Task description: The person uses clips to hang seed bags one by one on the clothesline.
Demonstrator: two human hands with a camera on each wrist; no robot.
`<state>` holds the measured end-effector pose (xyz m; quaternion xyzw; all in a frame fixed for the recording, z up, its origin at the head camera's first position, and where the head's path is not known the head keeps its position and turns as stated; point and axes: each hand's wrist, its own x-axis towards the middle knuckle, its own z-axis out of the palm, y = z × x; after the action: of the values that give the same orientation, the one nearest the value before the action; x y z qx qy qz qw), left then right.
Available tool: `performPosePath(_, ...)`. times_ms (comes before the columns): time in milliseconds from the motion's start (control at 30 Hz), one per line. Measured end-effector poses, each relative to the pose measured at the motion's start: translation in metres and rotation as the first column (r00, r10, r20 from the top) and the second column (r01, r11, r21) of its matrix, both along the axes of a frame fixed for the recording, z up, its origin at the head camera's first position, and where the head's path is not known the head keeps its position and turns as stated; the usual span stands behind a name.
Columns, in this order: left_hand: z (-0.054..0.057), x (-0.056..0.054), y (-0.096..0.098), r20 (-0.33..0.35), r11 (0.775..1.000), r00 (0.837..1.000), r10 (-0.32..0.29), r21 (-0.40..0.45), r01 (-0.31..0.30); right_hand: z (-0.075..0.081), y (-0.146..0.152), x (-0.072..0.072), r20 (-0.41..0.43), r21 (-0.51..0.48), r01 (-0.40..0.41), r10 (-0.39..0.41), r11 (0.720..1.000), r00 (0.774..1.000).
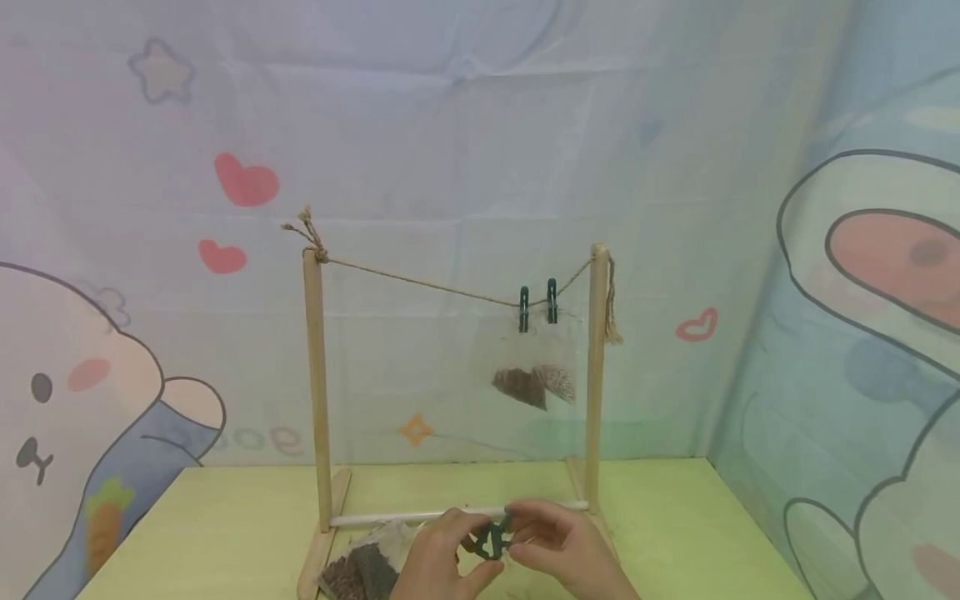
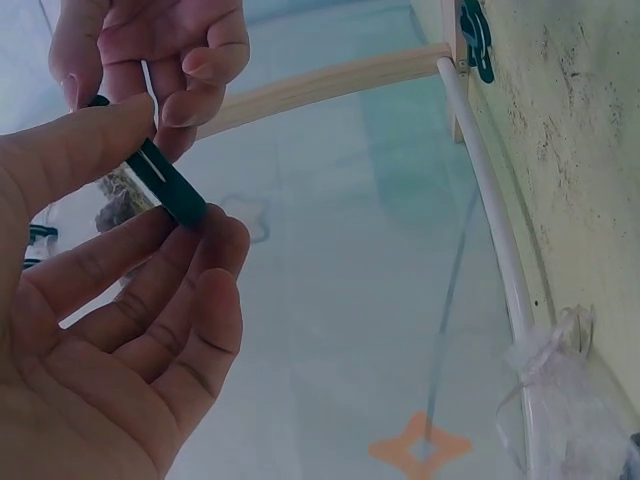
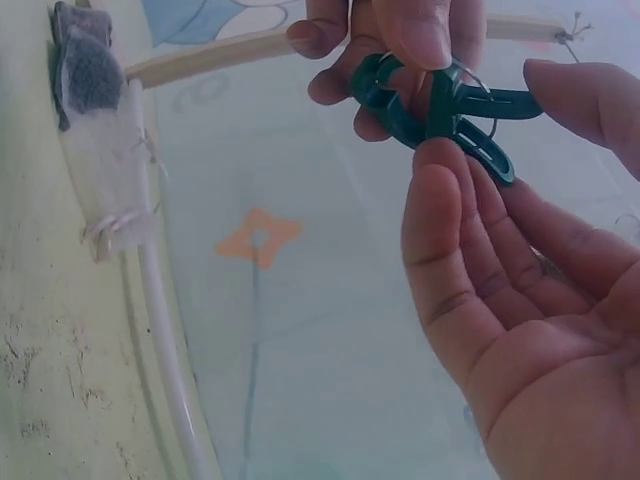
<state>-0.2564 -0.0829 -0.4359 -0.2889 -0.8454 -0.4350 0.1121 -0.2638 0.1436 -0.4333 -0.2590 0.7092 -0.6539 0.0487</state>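
Observation:
In front of the wooden frame, my left hand (image 1: 442,554) and right hand (image 1: 562,546) meet at a dark green clothespin (image 1: 492,540). Its wire spring and splayed handles show in the right wrist view, where the right thumb and fingers grip the handle end of the clothespin (image 3: 485,103). The left thumb and fingers pinch it from the other side, seen also around the clothespin (image 2: 172,188) in the left wrist view. Behind, two green clothespins (image 1: 523,310) hold clear bags with brown and speckled contents (image 1: 521,387) on the rope (image 1: 420,282).
Sheer drawstring bags with dark contents (image 1: 375,571) lie on the yellow-green table (image 1: 675,525), left of the hands. A white rod (image 1: 375,518) joins the frame's posts (image 1: 317,383) low down. Another green clothespin (image 2: 478,40) lies by the frame's foot. A printed cloth hangs behind.

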Motion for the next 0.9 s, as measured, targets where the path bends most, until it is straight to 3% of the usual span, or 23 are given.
performPosePath(100, 0.000, -0.001, 0.000, -0.011, 1.000, 1.000, -0.004, 0.005, 0.004, -0.001, -0.001, 0.000, -0.035, 0.006, 0.013, -0.013, 1.000, 0.999)
performPosePath(333, -0.004, -0.002, 0.001, -0.108, 1.000, 0.994, -0.014, 0.021, 0.016, -0.005, -0.005, -0.001, -0.192, 0.009, 0.062, -0.059, 0.998, 0.980)
performPosePath(433, -0.004, -0.002, -0.001, -0.096, 1.000, 0.995, -0.019, 0.014, 0.021, -0.007, -0.006, -0.002, -0.262, 0.004, 0.083, -0.079, 0.997, 0.962)
performPosePath(533, -0.003, -0.004, -0.007, -0.042, 1.000, 0.999, 0.000, -0.025, -0.001, -0.008, -0.006, -0.004, -0.341, 0.000, 0.111, -0.105, 0.994, 0.934)
performPosePath(633, -0.004, -0.008, -0.015, -0.012, 0.993, 0.997, 0.078, -0.092, -0.079, -0.009, -0.006, -0.006, -0.404, -0.020, 0.136, -0.132, 0.991, 0.905)
performPosePath(700, -0.006, -0.012, -0.021, -0.035, 0.977, 0.986, 0.162, -0.137, -0.165, -0.009, -0.006, -0.006, -0.423, -0.040, 0.141, -0.144, 0.989, 0.895)
performPosePath(800, -0.013, -0.018, -0.030, -0.087, 0.935, 0.953, 0.289, -0.190, -0.301, -0.010, -0.005, -0.007, -0.433, -0.058, 0.146, -0.157, 0.988, 0.888)
performPosePath(900, -0.020, -0.023, -0.038, -0.107, 0.899, 0.924, 0.366, -0.215, -0.381, -0.010, -0.005, -0.007, -0.418, -0.063, 0.150, -0.162, 0.987, 0.894)
